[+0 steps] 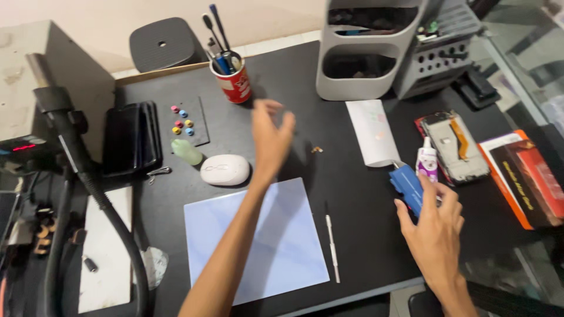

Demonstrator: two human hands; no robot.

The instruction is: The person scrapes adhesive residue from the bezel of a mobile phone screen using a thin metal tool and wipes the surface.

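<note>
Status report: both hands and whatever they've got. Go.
Left hand open, raised above the desk, empty. Right hand gripping blue tool. Small white bottle just beyond it. Nothing between hands.

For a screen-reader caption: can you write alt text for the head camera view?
Over a black desk, the right hand grips a blue tool beside a small white bottle, while the open left hand reaches toward a red cup of pens. A pale blue mat, white mouse and opened phone lie around them.
</note>
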